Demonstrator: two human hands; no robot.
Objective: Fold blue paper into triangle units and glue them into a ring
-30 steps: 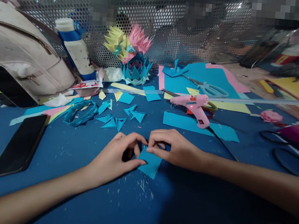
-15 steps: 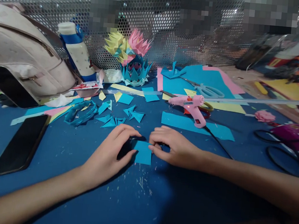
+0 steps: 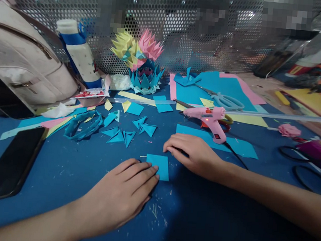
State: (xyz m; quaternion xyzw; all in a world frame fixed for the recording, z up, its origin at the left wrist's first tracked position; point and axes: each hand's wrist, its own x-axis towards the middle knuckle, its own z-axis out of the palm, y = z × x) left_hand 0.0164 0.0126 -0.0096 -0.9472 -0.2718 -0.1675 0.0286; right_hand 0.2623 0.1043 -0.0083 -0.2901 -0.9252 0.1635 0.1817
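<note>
A small square of blue paper (image 3: 160, 169) lies flat on the blue table in front of me. My left hand (image 3: 128, 187) rests palm down with its fingers stretched out, the fingertips pressing on the square's left part. Just above the paper's upper right corner is my right hand (image 3: 193, 153), its fingers curled in near the thumb. No object shows in it, and it looks apart from the square. Several folded blue paper points (image 3: 120, 135) lie beyond my left hand. A pink glue gun (image 3: 212, 121) with a lit red light lies past my right hand on a blue paper strip (image 3: 239, 146).
Paper flowers (image 3: 146, 76) stand at the back by the perforated metal panel. Scissors (image 3: 226, 100) lie on coloured sheets. To the left are a phone (image 3: 13, 164), a bottle (image 3: 80, 59) and a pale backpack (image 3: 36, 57). The glue gun's cord (image 3: 236, 156) runs behind my right arm.
My left hand has moved toward me and flattened onto the blue square. My right hand has let go of the paper's edge and sits slightly above it. The view has shifted slightly.
</note>
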